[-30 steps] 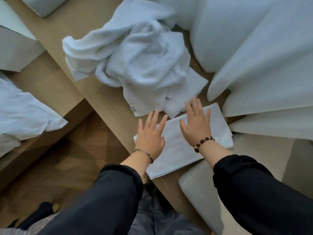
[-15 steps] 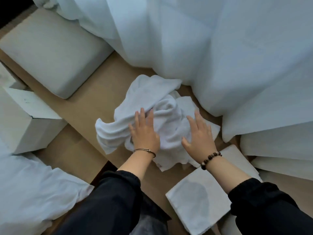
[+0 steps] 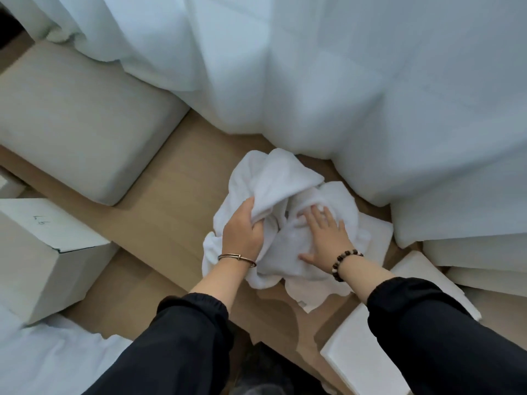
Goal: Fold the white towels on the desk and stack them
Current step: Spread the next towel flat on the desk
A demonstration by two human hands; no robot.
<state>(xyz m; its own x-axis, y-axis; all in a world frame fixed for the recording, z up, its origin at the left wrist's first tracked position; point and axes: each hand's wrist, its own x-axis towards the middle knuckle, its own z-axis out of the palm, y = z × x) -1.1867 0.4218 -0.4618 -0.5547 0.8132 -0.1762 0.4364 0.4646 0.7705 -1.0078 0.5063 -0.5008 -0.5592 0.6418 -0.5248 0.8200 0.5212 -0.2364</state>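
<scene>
Half a second ago both hands lay flat on the crumpled towels. Now the left hand has curled round a fold, while the right hand presses beside it, fingers spread. A folded towel sits on the tabletop behind the right wrist; I judge the next towel is being pulled free

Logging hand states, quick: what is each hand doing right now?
Left hand: closed, gripping a fold of the crumpled white terry towel heap.
Right hand: open, fingers straight, pressing flat on that heap.

Black sleeves with gathered cuffs — thin metal bangle left, beaded bracelet right
</scene>
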